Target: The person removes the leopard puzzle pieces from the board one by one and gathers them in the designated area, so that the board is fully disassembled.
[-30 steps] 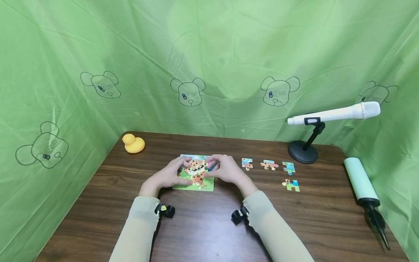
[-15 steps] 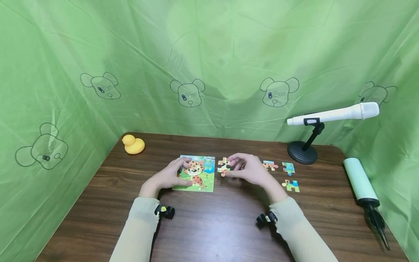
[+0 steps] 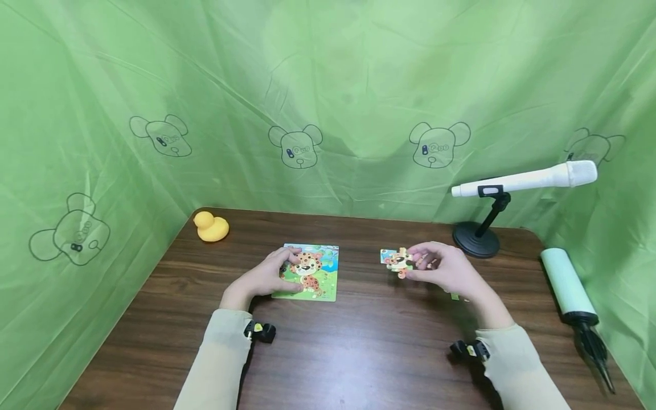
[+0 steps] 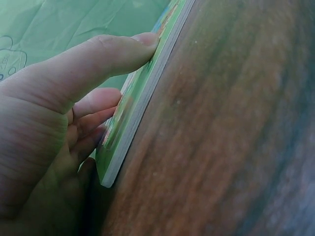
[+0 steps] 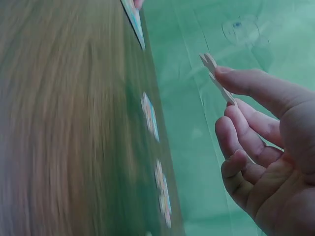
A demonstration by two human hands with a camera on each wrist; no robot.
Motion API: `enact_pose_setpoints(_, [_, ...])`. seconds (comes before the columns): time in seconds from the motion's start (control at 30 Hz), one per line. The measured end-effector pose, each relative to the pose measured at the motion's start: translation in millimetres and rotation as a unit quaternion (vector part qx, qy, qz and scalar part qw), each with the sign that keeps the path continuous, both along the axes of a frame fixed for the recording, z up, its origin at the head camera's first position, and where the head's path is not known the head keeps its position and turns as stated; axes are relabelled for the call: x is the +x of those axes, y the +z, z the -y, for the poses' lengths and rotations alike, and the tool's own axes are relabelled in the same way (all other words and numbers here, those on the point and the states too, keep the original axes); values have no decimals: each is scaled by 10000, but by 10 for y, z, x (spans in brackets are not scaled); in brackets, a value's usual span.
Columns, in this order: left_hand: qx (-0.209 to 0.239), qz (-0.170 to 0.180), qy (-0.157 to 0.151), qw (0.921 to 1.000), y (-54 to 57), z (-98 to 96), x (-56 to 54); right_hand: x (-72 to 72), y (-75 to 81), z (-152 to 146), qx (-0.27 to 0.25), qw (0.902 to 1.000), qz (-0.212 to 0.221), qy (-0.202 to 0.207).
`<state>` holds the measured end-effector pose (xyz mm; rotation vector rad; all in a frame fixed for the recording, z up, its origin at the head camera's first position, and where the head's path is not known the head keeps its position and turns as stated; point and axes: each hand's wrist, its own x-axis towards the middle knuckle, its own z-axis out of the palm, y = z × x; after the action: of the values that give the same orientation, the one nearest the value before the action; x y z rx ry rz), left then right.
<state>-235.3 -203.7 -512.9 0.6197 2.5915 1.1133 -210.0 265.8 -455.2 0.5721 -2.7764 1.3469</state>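
Note:
In the head view my right hand (image 3: 445, 269) pinches a leopard-patterned puzzle piece (image 3: 400, 263) between thumb and fingers. The right wrist view has the piece (image 5: 222, 88) edge-on, lifted above the table. It overlaps a loose blue-and-white puzzle piece (image 3: 386, 255) lying on the wood. My left hand (image 3: 263, 274) rests on the square puzzle board (image 3: 329, 279), which carries a leopard picture on green grass. Seen in the left wrist view, the thumb (image 4: 142, 42) lies on the board's surface and the fingertips touch near its left edge.
Behind the right hand, a scrap of a green puzzle piece (image 3: 455, 296) shows. A yellow rubber duck (image 3: 212, 227) sits at the back left. A white microphone (image 3: 528, 178) on a black stand and a pale green pump (image 3: 566, 285) occupy the right side.
My right hand has left the puzzle board and carried the leopard piece rightward over the loose pieces, covering some of them. My left hand has stayed at the board.

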Motion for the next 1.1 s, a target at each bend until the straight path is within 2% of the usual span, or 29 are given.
enact_pose_setpoints(0.23, [18, 36, -9, 10000, 7, -13, -2, 84, -21, -359, 281, 9993, 0, -265])
enact_pose_setpoints(0.63, [23, -7, -25, 10000, 4, -9, 5, 83, -100, -589, 661, 9974, 272, 120])
enact_pose_setpoints(0.87, [52, 57, 11, 10000, -2, 8, 15, 45, -169, -647, 826, 9959, 253, 253])
enact_pose_setpoints(1.1, [72, 41, 9, 10000, -7, 15, 11, 44, -231, -571, 1025, 9937, 159, 433])
